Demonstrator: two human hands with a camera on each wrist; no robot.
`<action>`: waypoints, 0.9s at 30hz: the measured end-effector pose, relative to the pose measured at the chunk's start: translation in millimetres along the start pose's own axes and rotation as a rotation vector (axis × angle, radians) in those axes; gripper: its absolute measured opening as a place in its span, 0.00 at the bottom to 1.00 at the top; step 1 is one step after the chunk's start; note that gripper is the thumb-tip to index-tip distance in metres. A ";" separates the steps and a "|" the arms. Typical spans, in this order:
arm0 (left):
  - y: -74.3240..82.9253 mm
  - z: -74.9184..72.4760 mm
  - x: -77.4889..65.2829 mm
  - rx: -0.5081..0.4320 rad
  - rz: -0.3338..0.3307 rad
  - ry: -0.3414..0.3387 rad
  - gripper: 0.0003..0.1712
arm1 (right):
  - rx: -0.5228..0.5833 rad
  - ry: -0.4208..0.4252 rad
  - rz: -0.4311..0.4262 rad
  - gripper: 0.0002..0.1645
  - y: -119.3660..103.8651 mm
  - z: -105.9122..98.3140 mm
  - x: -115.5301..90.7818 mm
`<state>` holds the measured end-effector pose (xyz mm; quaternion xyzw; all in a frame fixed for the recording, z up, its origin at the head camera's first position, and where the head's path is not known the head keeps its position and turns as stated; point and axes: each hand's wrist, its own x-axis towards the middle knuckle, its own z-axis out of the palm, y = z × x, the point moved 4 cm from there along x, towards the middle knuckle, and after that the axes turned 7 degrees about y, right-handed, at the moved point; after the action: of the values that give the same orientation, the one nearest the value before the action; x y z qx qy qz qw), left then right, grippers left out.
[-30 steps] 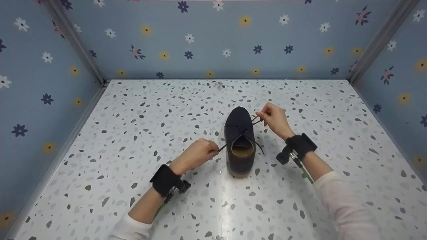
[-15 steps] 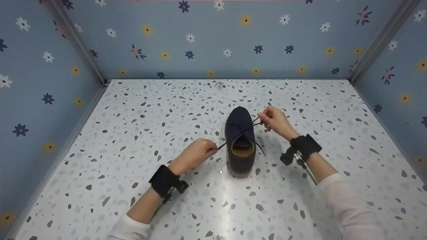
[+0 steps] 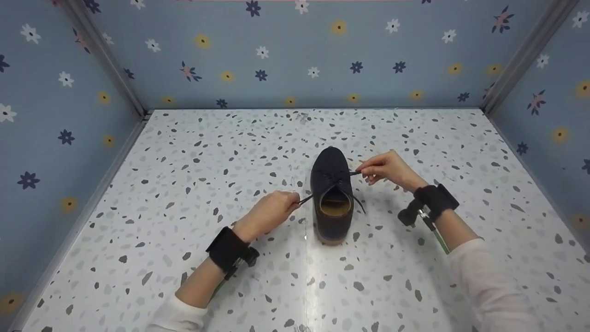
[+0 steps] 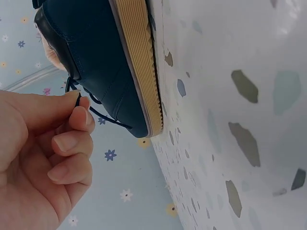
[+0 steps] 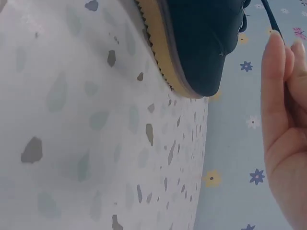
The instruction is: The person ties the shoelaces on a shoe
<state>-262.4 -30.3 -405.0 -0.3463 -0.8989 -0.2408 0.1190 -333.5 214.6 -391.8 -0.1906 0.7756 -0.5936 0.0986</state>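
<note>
A dark navy lace-up shoe stands upright on the speckled surface, toe pointing away. Its ribbed tan sole shows in the left wrist view. To the shoe's left, my left hand pinches a shoelace between thumb and forefinger, with the other fingers curled. On the opposite side, my right hand holds a lace part between thumb and fingertips, drawn out sideways; in the right wrist view that lace runs up from the fingertips. A loose lace end hangs near the shoe's opening.
The white terrazzo-patterned surface is bounded by a blue floral back wall and side walls at left and right. Black straps with small cameras sit on both wrists.
My right hand has moved to the right and slightly toward me, with its fingers straightening somewhat on the lace. The left hand has shifted only a little. The shoe stays in place.
</note>
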 end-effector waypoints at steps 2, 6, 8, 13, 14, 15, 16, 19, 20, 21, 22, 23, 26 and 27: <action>0.4 0.0 -0.1 0.014 0.012 -0.003 0.06 | -0.056 -0.004 -0.002 0.12 -5.0 2.6 -3.5; 2.2 -1.0 0.1 0.052 0.055 0.011 0.07 | -0.213 0.034 -0.043 0.10 3.0 -0.2 1.4; 2.7 -1.8 0.4 0.067 0.087 0.033 0.08 | -0.278 0.083 -0.070 0.10 4.2 -2.2 4.4; 4.2 -4.1 -0.6 0.084 0.173 0.087 0.10 | -0.344 0.191 -0.152 0.09 1.7 -4.9 6.9; 4.7 -4.5 -1.0 0.084 0.186 0.094 0.10 | -0.350 0.202 -0.164 0.09 0.9 -4.8 6.8; 5.0 -4.7 -1.3 0.084 0.195 0.098 0.10 | -0.356 0.209 -0.176 0.08 0.3 -4.7 6.5; 5.1 -4.7 -1.6 0.081 0.203 0.100 0.10 | -0.360 0.218 -0.184 0.09 -0.1 -4.5 6.3; 4.7 -4.4 -1.8 0.074 0.211 0.098 0.09 | -0.358 0.243 -0.186 0.09 0.1 -4.4 6.6; 4.4 -4.3 -1.7 0.067 0.208 0.097 0.09 | -0.359 0.252 -0.185 0.09 0.0 -4.4 6.8; 3.9 -4.1 -1.7 0.064 0.206 0.096 0.09 | -0.362 0.262 -0.183 0.08 0.5 -4.6 7.2; 3.5 -3.8 -1.8 0.061 0.205 0.094 0.09 | -0.363 0.268 -0.183 0.08 0.6 -4.7 7.6; 3.2 -3.5 -1.9 0.056 0.204 0.092 0.09 | -0.364 0.272 -0.183 0.09 0.9 -4.6 8.1; 2.3 -3.1 -2.4 0.036 0.198 0.089 0.09 | -0.365 0.269 -0.196 0.10 1.1 -4.2 9.3; 2.2 -2.8 -2.4 0.032 0.198 0.088 0.09 | -0.366 0.266 -0.202 0.10 0.9 -4.1 9.6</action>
<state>-259.0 -31.7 -402.7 -0.4207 -0.8579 -0.2282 0.1871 -343.9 214.4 -390.8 -0.2020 0.8534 -0.4698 -0.1006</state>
